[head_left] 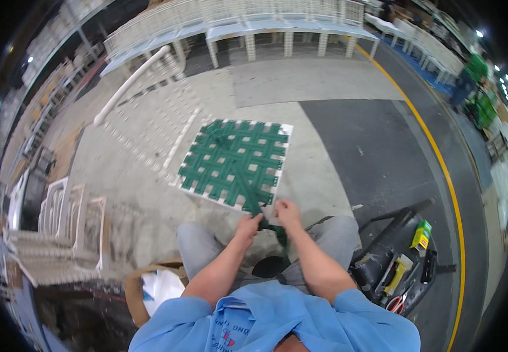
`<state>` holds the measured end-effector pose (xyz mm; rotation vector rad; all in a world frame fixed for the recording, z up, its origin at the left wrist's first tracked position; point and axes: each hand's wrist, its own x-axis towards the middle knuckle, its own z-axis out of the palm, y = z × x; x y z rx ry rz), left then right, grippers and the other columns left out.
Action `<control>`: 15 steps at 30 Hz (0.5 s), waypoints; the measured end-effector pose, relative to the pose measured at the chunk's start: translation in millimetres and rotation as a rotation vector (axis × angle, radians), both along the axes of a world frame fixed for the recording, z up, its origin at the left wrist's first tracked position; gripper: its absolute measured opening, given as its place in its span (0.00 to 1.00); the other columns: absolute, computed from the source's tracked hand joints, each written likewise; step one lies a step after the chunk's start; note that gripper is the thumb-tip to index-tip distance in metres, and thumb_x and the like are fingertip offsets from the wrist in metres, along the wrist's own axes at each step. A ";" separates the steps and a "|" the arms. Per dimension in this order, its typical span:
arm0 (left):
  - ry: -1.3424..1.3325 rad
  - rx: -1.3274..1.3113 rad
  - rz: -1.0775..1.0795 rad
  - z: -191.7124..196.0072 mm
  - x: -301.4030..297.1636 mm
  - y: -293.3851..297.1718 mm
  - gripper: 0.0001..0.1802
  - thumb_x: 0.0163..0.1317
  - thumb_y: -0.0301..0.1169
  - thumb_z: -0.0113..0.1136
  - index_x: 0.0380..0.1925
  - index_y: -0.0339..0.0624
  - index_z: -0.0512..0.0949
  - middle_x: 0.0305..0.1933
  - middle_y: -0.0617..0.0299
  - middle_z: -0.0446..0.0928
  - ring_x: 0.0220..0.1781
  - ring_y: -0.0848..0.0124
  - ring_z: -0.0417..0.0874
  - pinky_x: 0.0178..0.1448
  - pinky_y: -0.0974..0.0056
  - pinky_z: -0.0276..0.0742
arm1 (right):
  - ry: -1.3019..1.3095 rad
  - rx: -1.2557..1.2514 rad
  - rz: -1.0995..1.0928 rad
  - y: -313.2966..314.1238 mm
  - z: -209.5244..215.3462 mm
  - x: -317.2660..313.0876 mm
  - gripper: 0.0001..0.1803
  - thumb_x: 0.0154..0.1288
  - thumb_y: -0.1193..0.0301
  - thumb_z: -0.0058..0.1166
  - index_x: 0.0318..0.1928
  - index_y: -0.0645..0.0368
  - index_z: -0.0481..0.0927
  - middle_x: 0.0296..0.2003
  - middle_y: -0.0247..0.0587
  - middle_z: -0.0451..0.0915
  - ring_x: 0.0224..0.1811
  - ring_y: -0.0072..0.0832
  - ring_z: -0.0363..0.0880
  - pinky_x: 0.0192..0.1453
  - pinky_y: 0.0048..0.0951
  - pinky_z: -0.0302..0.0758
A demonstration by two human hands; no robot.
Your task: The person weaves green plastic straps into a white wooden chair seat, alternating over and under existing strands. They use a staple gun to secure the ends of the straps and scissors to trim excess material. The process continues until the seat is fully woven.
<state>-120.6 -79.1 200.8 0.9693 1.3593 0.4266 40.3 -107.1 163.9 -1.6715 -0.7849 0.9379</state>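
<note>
In front of me stands a white chair [132, 84] with a beaded back, its seat [236, 158] covered in a woven lattice of green webbing. A loose green webbing strap [248, 192] runs slantwise over the near part of the seat to my left hand [248, 227], whose fingers are closed on it. The strap's tail hangs beyond that hand, below my right hand and between my knees. Close to the seat's near right corner, my right hand [288, 213] has its fingers pinched together; whatever is between them is too small to make out.
At my right lies a black tool holder [377, 258] with red-handled scissors [396, 303], a yellow-handled tool [396, 276] and a green-yellow box [422, 233]. A cardboard box [134, 296] sits at my left, near stacked white frames [78, 226]. White chairs [289, 26] line the back; a person [471, 76] stands far right.
</note>
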 end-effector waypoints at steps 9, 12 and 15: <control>-0.260 -0.355 -0.437 13.0 -18.1 -117.7 0.12 0.72 0.40 0.65 0.48 0.46 0.85 0.42 0.70 0.84 0.39 0.76 0.79 0.42 0.66 0.73 | 0.740 -0.490 0.441 67.9 44.9 -20.8 0.23 0.85 0.55 0.40 0.51 0.63 0.80 0.35 0.41 0.83 0.32 0.31 0.82 0.35 0.37 0.79; -0.201 -0.279 -0.495 6.2 -25.8 -122.3 0.12 0.72 0.40 0.65 0.45 0.45 0.86 0.41 0.71 0.84 0.38 0.77 0.78 0.42 0.66 0.73 | 0.786 -0.571 0.375 98.9 57.6 -54.3 0.21 0.85 0.58 0.40 0.44 0.62 0.78 0.27 0.37 0.79 0.24 0.27 0.76 0.28 0.35 0.74; -0.156 -0.289 -0.455 6.2 -16.6 -79.8 0.19 0.71 0.46 0.65 0.52 0.45 0.82 0.42 0.70 0.82 0.37 0.74 0.77 0.42 0.66 0.73 | 0.518 -0.532 0.299 119.7 34.0 -28.2 0.19 0.83 0.59 0.43 0.36 0.57 0.74 0.22 0.33 0.72 0.18 0.25 0.63 0.22 0.35 0.64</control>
